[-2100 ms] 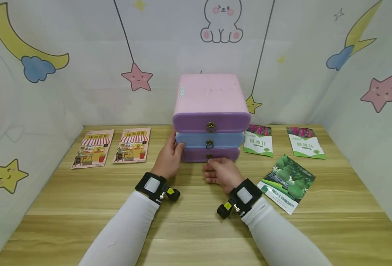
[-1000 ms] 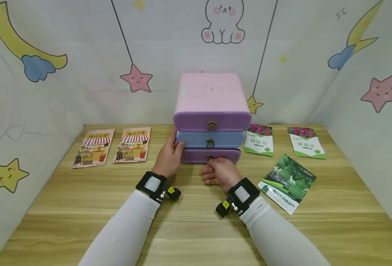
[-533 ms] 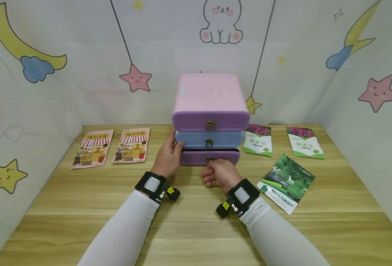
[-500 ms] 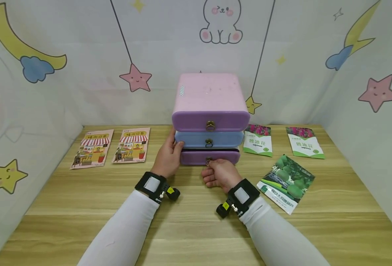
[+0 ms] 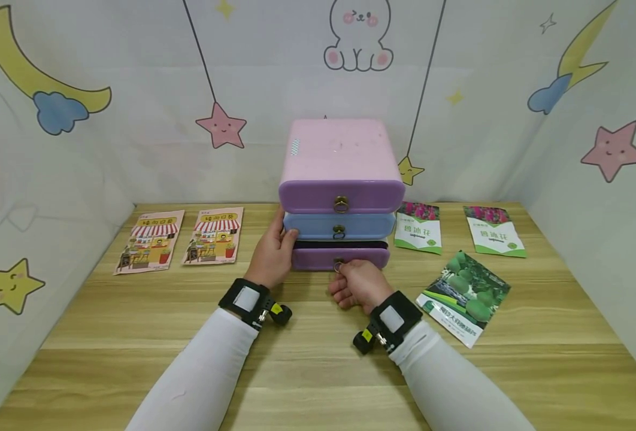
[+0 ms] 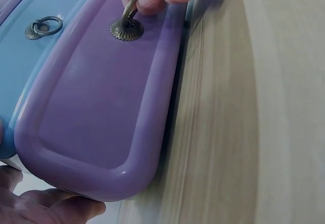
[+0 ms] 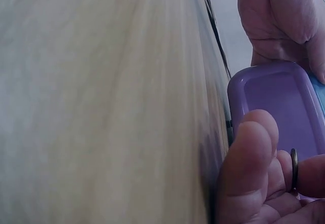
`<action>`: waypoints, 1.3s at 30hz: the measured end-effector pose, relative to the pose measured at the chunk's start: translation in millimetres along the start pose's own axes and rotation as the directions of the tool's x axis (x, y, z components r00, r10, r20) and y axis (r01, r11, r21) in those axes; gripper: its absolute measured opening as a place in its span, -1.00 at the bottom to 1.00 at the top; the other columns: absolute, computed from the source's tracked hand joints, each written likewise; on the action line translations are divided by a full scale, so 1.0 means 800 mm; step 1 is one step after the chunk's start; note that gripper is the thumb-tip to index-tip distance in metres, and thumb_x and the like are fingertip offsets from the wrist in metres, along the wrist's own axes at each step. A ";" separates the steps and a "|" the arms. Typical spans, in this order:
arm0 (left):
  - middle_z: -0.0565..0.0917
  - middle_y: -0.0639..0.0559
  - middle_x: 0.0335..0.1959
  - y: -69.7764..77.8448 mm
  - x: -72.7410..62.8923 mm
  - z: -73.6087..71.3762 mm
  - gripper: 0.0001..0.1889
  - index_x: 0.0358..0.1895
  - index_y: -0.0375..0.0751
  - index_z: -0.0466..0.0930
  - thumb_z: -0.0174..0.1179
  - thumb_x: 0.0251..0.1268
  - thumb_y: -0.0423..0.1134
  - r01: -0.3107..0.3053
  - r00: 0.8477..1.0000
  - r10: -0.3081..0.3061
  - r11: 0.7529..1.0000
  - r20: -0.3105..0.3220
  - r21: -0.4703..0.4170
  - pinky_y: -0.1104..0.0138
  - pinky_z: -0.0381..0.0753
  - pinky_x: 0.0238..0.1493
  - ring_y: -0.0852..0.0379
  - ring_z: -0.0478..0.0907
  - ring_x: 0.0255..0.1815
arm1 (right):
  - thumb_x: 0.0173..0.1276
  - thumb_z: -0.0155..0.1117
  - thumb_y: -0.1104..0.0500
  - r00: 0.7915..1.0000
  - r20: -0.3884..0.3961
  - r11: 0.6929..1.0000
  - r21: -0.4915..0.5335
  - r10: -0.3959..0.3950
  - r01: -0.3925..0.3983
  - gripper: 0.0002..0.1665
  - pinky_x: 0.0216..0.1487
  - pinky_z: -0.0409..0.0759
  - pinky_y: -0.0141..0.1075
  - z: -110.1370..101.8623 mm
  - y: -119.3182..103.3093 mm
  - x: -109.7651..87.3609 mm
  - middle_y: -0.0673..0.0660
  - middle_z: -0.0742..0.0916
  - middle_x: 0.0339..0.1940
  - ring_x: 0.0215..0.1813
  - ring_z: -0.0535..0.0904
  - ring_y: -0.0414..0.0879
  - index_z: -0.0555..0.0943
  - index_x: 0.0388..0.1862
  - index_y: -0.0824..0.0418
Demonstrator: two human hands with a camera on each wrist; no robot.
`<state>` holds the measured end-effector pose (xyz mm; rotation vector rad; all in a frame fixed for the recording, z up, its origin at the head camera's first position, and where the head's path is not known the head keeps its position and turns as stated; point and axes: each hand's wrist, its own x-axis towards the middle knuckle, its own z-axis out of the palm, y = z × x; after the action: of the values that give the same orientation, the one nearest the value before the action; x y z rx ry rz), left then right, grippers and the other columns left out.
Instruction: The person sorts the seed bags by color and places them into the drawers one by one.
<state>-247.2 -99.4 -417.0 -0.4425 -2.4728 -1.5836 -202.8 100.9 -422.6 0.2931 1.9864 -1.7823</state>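
A small chest of drawers [image 5: 344,143] with a pink top stands at the back of the table. My left hand [image 5: 270,257] rests on its left side, fingers extended along it and the thumb at the front edge of the blue middle drawer [image 5: 312,225]. With thumb and finger, my right hand [image 5: 365,285] pinches the brass ring pull [image 6: 133,4] of the purple bottom drawer [image 5: 312,259]. That drawer stands out slightly, with a dark gap above its front; what lies inside is hidden. The purple top drawer [image 5: 307,197] is closed.
Two pink seed packets [image 5: 150,242] [image 5: 213,236] lie left of the chest. Two white-and-green packets [image 5: 418,228] [image 5: 494,232] lie to its right, with a larger green packet [image 5: 466,296] nearer. A printed curtain [image 5: 161,120] encloses the wooden table [image 5: 307,371].
The bottom drawer has come out a little towards me, pulled by its ring in my right hand, and the dark gap above it has widened. My left hand has stayed in place.
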 end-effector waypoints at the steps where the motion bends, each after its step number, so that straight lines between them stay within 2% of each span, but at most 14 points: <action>1: 0.13 0.17 0.53 0.000 0.000 0.000 -0.37 0.48 0.50 -0.19 -0.12 0.53 -0.09 0.001 1.000 -0.001 1.000 -0.001 0.002 0.13 0.30 0.43 0.16 0.27 0.42 | 0.55 -0.18 0.12 1.000 0.000 1.000 -0.008 0.000 0.000 -0.66 -0.61 0.56 -0.32 0.000 0.000 0.000 0.13 0.71 -0.52 -0.62 0.55 -0.16 0.47 -0.18 0.35; 8: 0.11 0.22 0.53 0.000 0.002 0.000 -0.38 0.48 0.48 -0.17 -0.12 0.53 -0.07 0.001 1.000 -0.001 1.000 0.001 -0.016 0.14 0.27 0.45 0.19 0.24 0.44 | 0.53 -0.15 0.12 1.000 -0.012 0.999 -0.051 -0.003 0.003 -0.67 -0.64 0.53 -0.35 -0.001 0.000 -0.004 0.14 0.70 -0.54 -0.67 0.52 -0.17 0.48 -0.23 0.34; 13: 0.07 0.23 0.54 0.002 0.002 -0.001 -0.37 0.51 0.39 -0.15 -0.10 0.52 -0.09 0.016 1.000 -0.016 0.999 0.009 -0.038 0.12 0.31 0.43 0.17 0.27 0.42 | 0.51 -0.11 0.12 1.000 -0.028 0.995 -0.099 -0.006 0.003 -0.66 -0.68 0.50 -0.36 -0.001 -0.002 -0.010 0.12 0.69 -0.59 -0.70 0.50 -0.18 0.51 -0.28 0.34; 17: 0.06 0.16 0.55 0.005 0.003 -0.002 -0.36 0.54 0.27 -0.16 -0.10 0.53 -0.14 0.038 0.999 -0.038 0.999 0.018 -0.033 0.11 0.32 0.42 0.12 0.27 0.42 | 0.50 -0.11 0.11 0.999 -0.033 0.989 -0.150 -0.010 0.005 -0.64 -0.70 0.48 -0.37 -0.001 -0.003 -0.013 0.12 0.70 -0.60 -0.70 0.49 -0.18 0.52 -0.34 0.32; 21: 0.06 0.01 0.56 0.027 -0.003 -0.007 -0.35 0.56 0.11 -0.17 -0.12 0.53 -0.23 0.044 0.999 -0.043 0.999 0.032 -0.028 0.06 0.31 0.42 0.02 0.27 0.44 | 0.51 -0.10 0.10 0.999 -0.035 0.981 -0.193 -0.017 0.010 -0.62 -0.71 0.48 -0.36 0.000 -0.001 -0.014 0.13 0.71 -0.60 -0.69 0.50 -0.16 0.54 -0.37 0.32; 25: 0.07 0.12 0.56 0.021 -0.003 -0.006 -0.36 0.54 0.29 -0.18 -0.11 0.53 -0.16 0.025 0.999 -0.024 0.999 0.029 -0.042 0.08 0.30 0.43 0.04 0.27 0.44 | 0.49 -0.07 0.09 0.999 -0.034 0.975 -0.221 -0.017 0.009 -0.62 -0.72 0.47 -0.36 0.000 0.001 -0.017 0.13 0.70 -0.62 -0.69 0.50 -0.16 0.55 -0.37 0.33; 28: 0.06 0.25 0.54 0.001 0.002 -0.001 -0.37 0.48 0.48 -0.18 -0.10 0.52 -0.07 0.019 1.000 -0.018 0.999 0.019 -0.042 0.12 0.31 0.42 0.11 0.29 0.43 | 0.49 -0.07 0.10 1.000 -0.025 0.974 -0.226 -0.007 0.001 -0.62 -0.72 0.46 -0.36 -0.001 0.001 -0.019 0.13 0.69 -0.63 -0.70 0.49 -0.16 0.55 -0.36 0.34; 39: 0.04 0.20 0.56 0.000 0.002 -0.002 -0.36 0.50 0.43 -0.18 -0.09 0.52 -0.08 0.019 1.000 -0.018 0.999 0.018 -0.044 0.11 0.31 0.42 0.02 0.26 0.45 | 0.48 -0.11 0.15 1.000 0.009 0.967 -0.254 0.018 -0.015 -0.64 -0.74 0.43 -0.36 -0.003 0.001 -0.026 0.15 0.69 -0.65 -0.72 0.49 -0.16 0.53 -0.40 0.33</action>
<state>-249.1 -100.9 -415.8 -0.4426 -2.4658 -1.6518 -184.8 106.6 -413.3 0.2151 2.1677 -1.4935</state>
